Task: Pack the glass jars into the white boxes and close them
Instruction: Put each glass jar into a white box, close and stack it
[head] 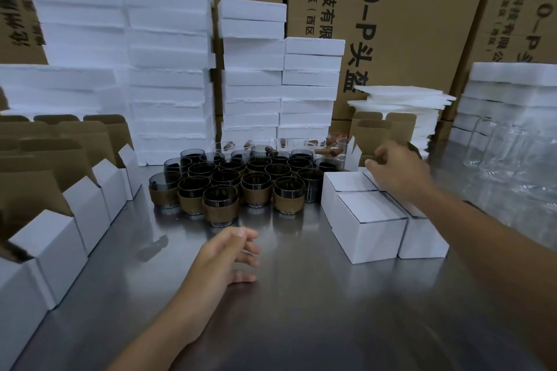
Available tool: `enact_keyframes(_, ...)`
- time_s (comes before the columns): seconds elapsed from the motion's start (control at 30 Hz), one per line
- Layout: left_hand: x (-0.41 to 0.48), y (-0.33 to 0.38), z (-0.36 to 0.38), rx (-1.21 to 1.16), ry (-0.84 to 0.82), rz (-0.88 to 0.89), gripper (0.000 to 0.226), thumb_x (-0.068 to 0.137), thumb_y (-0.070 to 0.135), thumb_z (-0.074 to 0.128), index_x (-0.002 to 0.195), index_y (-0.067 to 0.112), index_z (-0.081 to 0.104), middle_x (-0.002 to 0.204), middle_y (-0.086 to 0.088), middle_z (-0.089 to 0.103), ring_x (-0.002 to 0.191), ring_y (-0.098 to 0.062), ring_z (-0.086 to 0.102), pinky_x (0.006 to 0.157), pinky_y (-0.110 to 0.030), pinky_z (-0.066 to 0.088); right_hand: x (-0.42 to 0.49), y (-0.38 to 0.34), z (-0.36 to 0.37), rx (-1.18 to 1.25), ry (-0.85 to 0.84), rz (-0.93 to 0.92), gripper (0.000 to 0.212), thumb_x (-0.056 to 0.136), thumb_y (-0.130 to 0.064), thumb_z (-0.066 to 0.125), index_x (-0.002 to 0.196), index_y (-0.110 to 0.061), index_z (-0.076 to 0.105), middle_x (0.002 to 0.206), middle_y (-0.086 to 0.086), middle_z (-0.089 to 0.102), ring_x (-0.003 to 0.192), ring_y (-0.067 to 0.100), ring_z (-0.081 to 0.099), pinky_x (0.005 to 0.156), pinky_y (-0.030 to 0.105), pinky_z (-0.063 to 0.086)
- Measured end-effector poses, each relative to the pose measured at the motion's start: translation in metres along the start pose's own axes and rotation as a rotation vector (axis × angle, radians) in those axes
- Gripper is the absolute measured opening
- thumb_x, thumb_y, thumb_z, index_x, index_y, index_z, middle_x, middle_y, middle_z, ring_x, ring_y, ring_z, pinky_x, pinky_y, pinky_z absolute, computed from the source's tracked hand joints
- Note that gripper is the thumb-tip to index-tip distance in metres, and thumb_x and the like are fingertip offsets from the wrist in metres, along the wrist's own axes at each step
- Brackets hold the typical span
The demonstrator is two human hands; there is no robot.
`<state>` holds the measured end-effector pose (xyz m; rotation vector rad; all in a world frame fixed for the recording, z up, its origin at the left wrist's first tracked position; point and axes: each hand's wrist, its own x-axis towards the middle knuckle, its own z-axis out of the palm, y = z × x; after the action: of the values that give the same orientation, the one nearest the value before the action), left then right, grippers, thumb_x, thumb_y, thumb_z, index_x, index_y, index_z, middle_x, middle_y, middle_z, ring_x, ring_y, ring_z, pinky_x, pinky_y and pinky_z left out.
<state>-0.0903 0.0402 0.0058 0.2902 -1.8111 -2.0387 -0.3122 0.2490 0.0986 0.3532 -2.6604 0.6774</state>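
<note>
Several dark glass jars (221,203) with brown sleeves stand clustered at the middle of the steel table. My left hand (224,256) hovers just in front of them, fingers relaxed and holding nothing. Closed white boxes (369,226) sit in a block to the right of the jars. My right hand (398,170) reaches over the back of that block, fingers loosely curled near the top of the rear box (346,181). Whether it holds anything cannot be seen. An open white box (361,147) stands just behind it.
A row of open white boxes (78,208) with raised brown flaps lines the left edge. White foam stacks (253,81) and brown cartons (391,9) wall off the back. Clear glassware (506,153) stands at the right. Bare steel table (301,310) lies in front.
</note>
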Motion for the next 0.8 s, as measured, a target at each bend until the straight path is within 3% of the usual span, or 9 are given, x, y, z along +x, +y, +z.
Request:
enact_keyframes(0.2, 0.008, -0.005, -0.003, -0.089, 0.007, -0.006, 0.037, 0.075, 0.036, 0.054, 0.089, 0.006, 0.069, 0.075, -0.010, 0.065, 0.063, -0.018, 0.063, 0.053, -0.028, 0.053, 0.036, -0.024, 0.020, 0.034, -0.144, -0.026, 0.036, 0.092, -0.029, 0.053, 0.127, -0.023, 0.049, 0.119, 0.008, 0.059, 0.106, 0.028, 0.054, 0.093, 0.045, 0.046)
enact_keyframes(0.3, 0.011, -0.005, -0.004, -0.114, -0.002, -0.002, 0.035, 0.075, 0.034, 0.054, 0.088, 0.005, 0.069, 0.074, -0.010, 0.065, 0.063, -0.019, 0.062, 0.053, -0.027, 0.053, 0.043, -0.028, 0.032, -0.007, -0.251, 0.025, 0.022, 0.093, -0.031, 0.052, 0.100, -0.012, 0.061, 0.090, 0.006, 0.058, 0.094, 0.029, 0.057, 0.085, 0.037, 0.047)
enact_keyframes(0.43, 0.009, -0.004, -0.004, -0.135, -0.008, 0.019, 0.039, 0.074, 0.034, 0.053, 0.092, 0.003, 0.067, 0.075, -0.010, 0.064, 0.065, -0.019, 0.062, 0.055, -0.027, 0.053, 0.043, -0.032, 0.035, 0.195, -0.208, 0.106, 0.032, 0.093, -0.020, 0.054, 0.063, -0.010, 0.045, 0.060, 0.003, 0.040, 0.058, 0.017, 0.041, 0.052, 0.027, 0.030)
enact_keyframes(0.5, 0.007, -0.002, -0.004, -0.142, -0.008, 0.028, 0.039, 0.075, 0.034, 0.053, 0.093, 0.002, 0.067, 0.074, -0.010, 0.064, 0.064, -0.019, 0.062, 0.056, -0.027, 0.053, 0.040, -0.036, 0.027, 0.362, -0.112, 0.108, 0.022, 0.095, -0.015, 0.052, 0.077, -0.003, 0.057, 0.071, 0.007, 0.049, 0.065, 0.020, 0.047, 0.057, 0.029, 0.039)
enact_keyframes(0.53, 0.007, -0.001, -0.003, -0.144, -0.006, 0.030, 0.038, 0.076, 0.033, 0.052, 0.094, 0.002, 0.066, 0.074, -0.009, 0.064, 0.064, -0.019, 0.062, 0.056, -0.027, 0.053, 0.037, -0.039, 0.021, 0.412, -0.066, 0.084, 0.020, 0.096, -0.015, 0.051, 0.101, 0.003, 0.060, 0.089, 0.012, 0.056, 0.082, 0.025, 0.055, 0.073, 0.034, 0.045)
enact_keyframes(0.57, 0.006, -0.001, -0.003, -0.143, -0.005, 0.031, 0.037, 0.079, 0.033, 0.052, 0.094, 0.002, 0.066, 0.074, -0.009, 0.064, 0.065, -0.018, 0.062, 0.056, -0.027, 0.053, 0.032, -0.044, 0.013, 0.427, -0.033, 0.052, 0.033, 0.096, -0.015, 0.050, 0.124, 0.004, 0.053, 0.115, 0.017, 0.057, 0.106, 0.029, 0.055, 0.089, 0.037, 0.044)
enact_keyframes(0.63, 0.005, 0.000, -0.003, -0.130, 0.004, 0.033, 0.031, 0.087, 0.027, 0.050, 0.095, 0.003, 0.066, 0.075, -0.008, 0.064, 0.066, -0.018, 0.062, 0.057, -0.028, 0.053, 0.020, -0.055, 0.000, 0.412, 0.056, -0.074, 0.049, 0.095, -0.015, 0.050, 0.141, -0.002, 0.038, 0.145, 0.013, 0.040, 0.132, 0.026, 0.038, 0.106, 0.034, 0.032)
enact_keyframes(0.73, 0.002, 0.002, -0.001, -0.064, 0.096, 0.102, 0.018, 0.093, 0.016, 0.050, 0.092, 0.009, 0.067, 0.079, -0.004, 0.066, 0.072, -0.013, 0.063, 0.065, -0.031, 0.052, -0.014, -0.080, -0.016, 0.444, 0.151, -0.295, 0.052, 0.093, -0.014, 0.052, 0.142, -0.004, 0.037, 0.146, 0.009, 0.038, 0.133, 0.020, 0.035, 0.104, 0.019, 0.022)
enact_keyframes(0.8, 0.001, 0.002, 0.001, 0.051, 0.191, 0.204, 0.011, 0.090, 0.011, 0.057, 0.093, 0.018, 0.065, 0.088, 0.005, 0.068, 0.082, -0.004, 0.063, 0.076, -0.025, 0.052, -0.046, -0.096, -0.017, 0.437, 0.130, -0.395, 0.052, 0.092, -0.015, 0.054, 0.141, -0.004, 0.040, 0.143, 0.009, 0.041, 0.132, 0.021, 0.037, 0.104, 0.018, 0.022)
